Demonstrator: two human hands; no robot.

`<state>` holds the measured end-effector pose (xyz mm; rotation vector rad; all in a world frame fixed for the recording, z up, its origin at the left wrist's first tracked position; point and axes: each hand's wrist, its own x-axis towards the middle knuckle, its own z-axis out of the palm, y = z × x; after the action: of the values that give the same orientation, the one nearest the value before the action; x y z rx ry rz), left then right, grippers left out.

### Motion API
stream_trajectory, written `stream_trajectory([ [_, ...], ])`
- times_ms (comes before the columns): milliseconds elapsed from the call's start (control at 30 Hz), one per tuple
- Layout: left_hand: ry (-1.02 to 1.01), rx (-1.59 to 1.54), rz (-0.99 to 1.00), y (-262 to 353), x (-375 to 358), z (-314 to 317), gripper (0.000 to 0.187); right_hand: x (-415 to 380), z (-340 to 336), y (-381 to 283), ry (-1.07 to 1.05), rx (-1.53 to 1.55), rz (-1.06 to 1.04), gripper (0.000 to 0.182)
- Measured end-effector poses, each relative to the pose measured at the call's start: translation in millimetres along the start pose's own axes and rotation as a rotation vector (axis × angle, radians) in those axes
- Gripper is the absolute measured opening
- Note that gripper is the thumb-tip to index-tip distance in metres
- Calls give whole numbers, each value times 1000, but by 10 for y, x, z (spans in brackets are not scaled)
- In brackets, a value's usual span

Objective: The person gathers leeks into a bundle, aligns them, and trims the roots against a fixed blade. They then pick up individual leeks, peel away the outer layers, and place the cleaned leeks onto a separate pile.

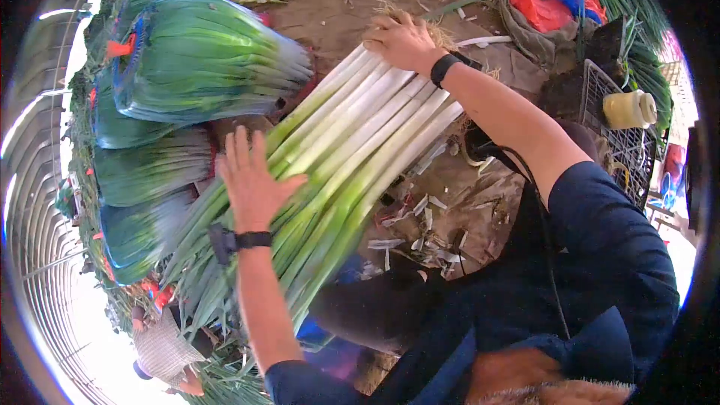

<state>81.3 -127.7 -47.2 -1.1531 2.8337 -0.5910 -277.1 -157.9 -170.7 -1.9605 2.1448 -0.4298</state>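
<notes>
A loose bunch of leeks (pixel 352 139) lies slantwise before me, white root ends up and to the right, green leaves down and to the left. My left hand (pixel 253 184), fingers spread and thumb out, rests on the green part. Over the white ends near the roots lies my right hand (pixel 405 41), its fingers stretched across the stalks. Neither hand is wrapped round the bunch. Each wrist has a dark band.
Several wrapped leek bundles (pixel 214 52) are stacked at the left. Peel scraps (pixel 427 217) litter the brown ground sheet (pixel 330 0). A black crate (pixel 611 131) with a pale yellow jar (pixel 630 110) stands right. A person (pixel 165 345) works at lower left.
</notes>
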Motion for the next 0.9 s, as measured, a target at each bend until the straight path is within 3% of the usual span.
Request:
stream_trajectory([
  [67, -45, 20, -12, -206, 22, 138, 89, 77, 175, 120, 91, -16, -45, 40],
  [133, -440, -233, -177, -236, 76, 337, 99, 68, 232, 134, 70, -47, -85, 40],
  [200, -439, -204, -206, 5, -33, 322, 99, 112, 205, 155, 94, -44, -75, 39],
  [300, -178, -52, -226, 145, -255, 416, 94, 181, 152, 14, 40, 29, 126, 37],
  [433, -129, -37, -189, 91, -170, 506, 91, 206, 276, 79, 182, 56, 87, 33],
  [533, -195, -75, -212, 77, -127, 479, 91, 252, 257, 31, 103, -115, 131, 31],
  [567, -199, -56, -236, 76, -132, 468, 91, 259, 231, 32, 170, -110, 14, 29],
  [600, -165, -42, -231, 92, -147, 493, 91, 258, 217, 67, 45, -146, 63, 31],
  [700, -162, -70, -223, 98, -94, 581, 91, 276, 88, 34, 135, -139, 49, 23],
  [733, -152, -97, -234, 63, -85, 564, 92, 172, -293, -126, -92, 49, 222, 37],
  [767, -123, -53, -243, 102, -129, 521, 87, 150, -498, -272, -324, 243, 393, 63],
  [800, -129, -44, -259, 96, -170, 522, 87, 198, -471, -315, -330, 247, 375, 63],
  [867, -89, -77, -257, 136, -216, 586, 88, 262, -286, -143, -314, 255, 337, 54],
  [900, -104, -124, -265, 129, -136, 559, 90, 299, 236, 107, 63, 131, 169, 27],
])
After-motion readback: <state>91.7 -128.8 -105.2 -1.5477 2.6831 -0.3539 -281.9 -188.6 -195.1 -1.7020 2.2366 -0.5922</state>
